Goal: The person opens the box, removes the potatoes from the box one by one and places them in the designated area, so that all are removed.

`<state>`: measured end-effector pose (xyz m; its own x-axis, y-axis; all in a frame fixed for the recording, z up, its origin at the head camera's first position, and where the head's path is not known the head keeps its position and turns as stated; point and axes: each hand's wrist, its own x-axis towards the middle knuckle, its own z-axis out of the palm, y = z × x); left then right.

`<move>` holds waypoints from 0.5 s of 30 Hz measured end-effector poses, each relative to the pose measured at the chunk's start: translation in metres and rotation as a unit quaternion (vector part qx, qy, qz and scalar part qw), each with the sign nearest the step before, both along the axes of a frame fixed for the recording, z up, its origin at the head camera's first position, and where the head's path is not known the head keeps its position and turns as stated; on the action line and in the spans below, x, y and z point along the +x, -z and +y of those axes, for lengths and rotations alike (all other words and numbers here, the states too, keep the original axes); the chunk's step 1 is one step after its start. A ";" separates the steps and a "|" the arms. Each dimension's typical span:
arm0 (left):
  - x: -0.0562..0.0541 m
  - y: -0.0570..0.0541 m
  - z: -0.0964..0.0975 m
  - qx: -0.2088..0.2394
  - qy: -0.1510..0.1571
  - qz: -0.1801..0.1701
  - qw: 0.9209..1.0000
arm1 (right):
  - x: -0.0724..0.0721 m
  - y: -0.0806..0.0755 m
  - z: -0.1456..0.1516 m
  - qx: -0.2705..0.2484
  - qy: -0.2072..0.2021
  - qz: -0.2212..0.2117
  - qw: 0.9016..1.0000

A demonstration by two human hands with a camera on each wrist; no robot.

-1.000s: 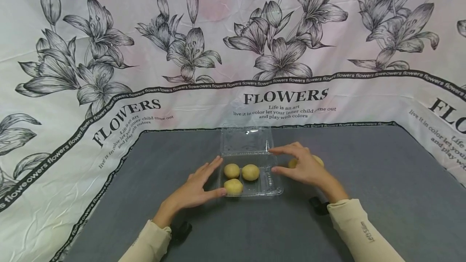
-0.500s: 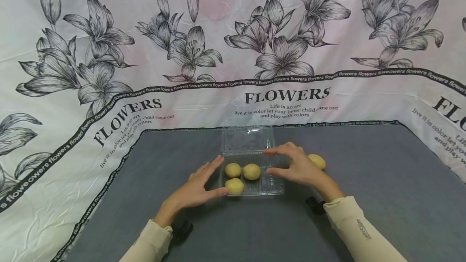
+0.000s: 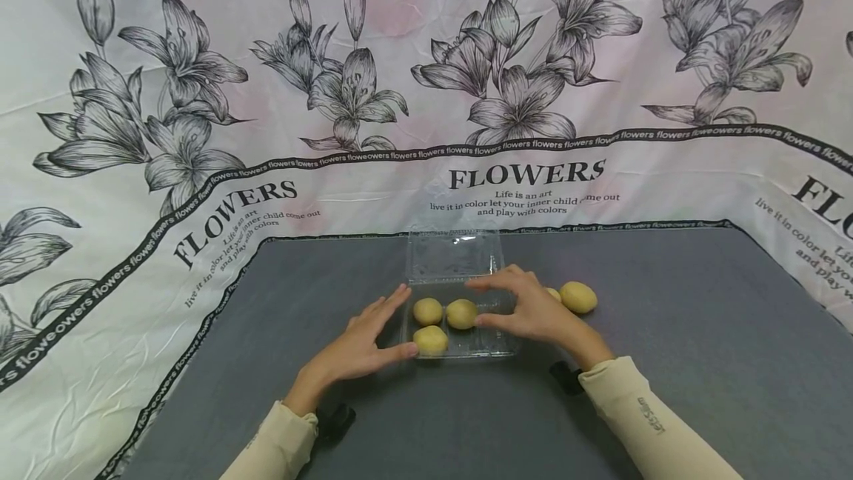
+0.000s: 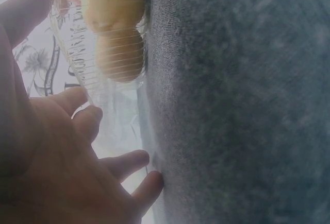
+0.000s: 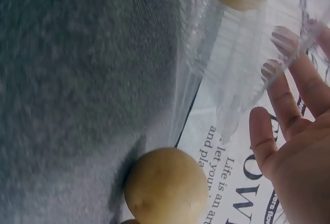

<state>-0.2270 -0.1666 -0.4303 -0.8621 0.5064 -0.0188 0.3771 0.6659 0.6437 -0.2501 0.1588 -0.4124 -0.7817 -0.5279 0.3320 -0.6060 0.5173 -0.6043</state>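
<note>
A clear plastic clamshell container (image 3: pixel 493 347) lies with its lid (image 3: pixel 453 258) raised at the back. Inside are three potatoes: one back left (image 3: pixel 427 311), one back right (image 3: pixel 461 314) and one front left (image 3: pixel 430 341). My left hand (image 3: pixel 363 343) rests against the container's left side, fingers extended and spread, its thumb tip at the front-left potato. Over the container's right part, my right hand (image 3: pixel 533 310) reaches in from the side, thumb tip beside the back-right potato and fingers above the back edge. Its fingers (image 5: pixel 283 98) look loosely extended through the clear wall.
To the right of the container a potato (image 3: pixel 578 297) lies on the grey table (image 3: pixel 666 354), with another (image 3: pixel 552 293) partly hidden behind my right hand. A flower-print cloth (image 3: pixel 373 191) borders the table's back and left.
My right hand has moved left, farther over the container and closer to the back-right potato, uncovering a potato on the table. My left hand has stayed in place.
</note>
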 end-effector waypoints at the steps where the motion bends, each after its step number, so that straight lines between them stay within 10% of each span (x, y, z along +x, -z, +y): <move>1: 0.000 0.000 0.000 0.000 0.000 0.000 1.000 | 0.000 0.000 -0.001 0.001 -0.001 0.000 1.000; 15: -0.001 0.001 -0.001 0.003 0.000 0.003 1.000 | -0.003 0.002 -0.011 -0.010 -0.024 0.007 1.000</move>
<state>-0.2285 -0.1675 -0.4318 -0.8621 0.5066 -0.0109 0.3812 0.6624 0.6449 -0.2527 0.1482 -0.4141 -0.7507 -0.5581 0.3535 -0.6386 0.4760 -0.6047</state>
